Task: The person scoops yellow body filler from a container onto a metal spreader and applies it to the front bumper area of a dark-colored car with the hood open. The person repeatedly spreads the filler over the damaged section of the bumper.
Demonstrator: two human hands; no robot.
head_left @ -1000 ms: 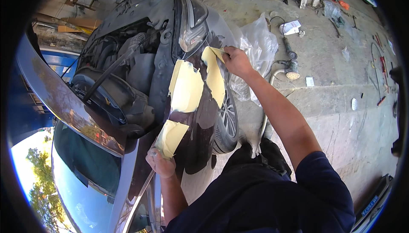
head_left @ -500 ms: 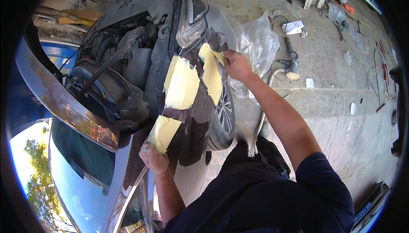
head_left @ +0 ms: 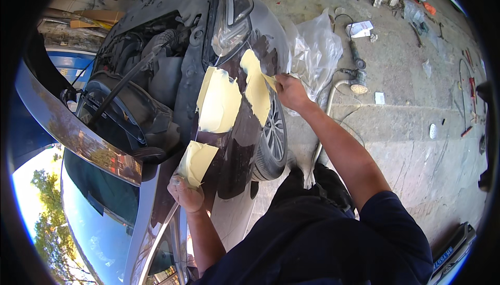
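Note:
My left hand [head_left: 186, 195] is closed on the near end of a putty board [head_left: 183, 166], which carries a thick layer of cream-yellow body filler [head_left: 201, 160]. It is held over the rear part of a car's dark, sanded front fender [head_left: 237, 147]. With fingers pinched, my right hand [head_left: 292, 95] grips a thin yellowish putty spreader [head_left: 271, 82]. The spreader's edge meets the outer side of a long filler patch [head_left: 256, 89] above the wheel [head_left: 272, 138]. To the left of that patch lies a broader filler patch [head_left: 219, 102], smooth with ragged edges.
The raised hood [head_left: 83, 128] and open engine bay [head_left: 140, 76] are on the left. Beyond the fender, plastic sheeting [head_left: 315, 50], a corded power tool [head_left: 358, 82], a hose [head_left: 329, 108] and papers [head_left: 359, 29] lie on the concrete floor.
My right hand and the spreader have moved a little toward me along the outer edge of the long patch. The left hand keeps its hold on the board. The whole view has shifted slightly.

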